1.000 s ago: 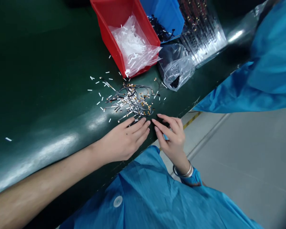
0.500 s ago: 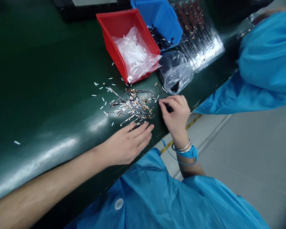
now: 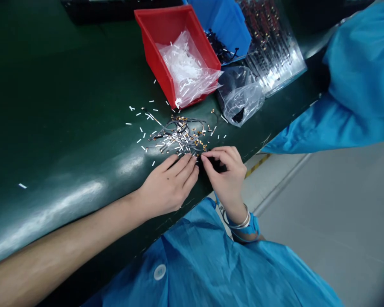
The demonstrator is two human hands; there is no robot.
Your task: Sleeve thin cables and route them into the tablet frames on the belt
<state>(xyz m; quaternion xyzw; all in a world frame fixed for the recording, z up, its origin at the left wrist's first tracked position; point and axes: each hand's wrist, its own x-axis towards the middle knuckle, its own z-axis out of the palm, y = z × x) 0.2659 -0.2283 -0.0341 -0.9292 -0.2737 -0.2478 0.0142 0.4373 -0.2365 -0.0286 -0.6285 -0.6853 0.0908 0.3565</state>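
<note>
No words, label, brand, number or sign can be read anywhere in view. The red plastic bin (image 3: 166, 47) shows no legible marking on the walls in view. Down and to the right of that bin, a pale mark (image 3: 266, 140) sits on the green bench edge; it may be a scuff or part of a printed mark, but it is too small and blurred to tell. Farther from the bin, the round white button (image 3: 159, 271) on the blue smock shows nothing readable.

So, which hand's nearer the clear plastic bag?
Right hand: just below the bag, not touching it. Left hand: farther away, below and left of it.
</note>
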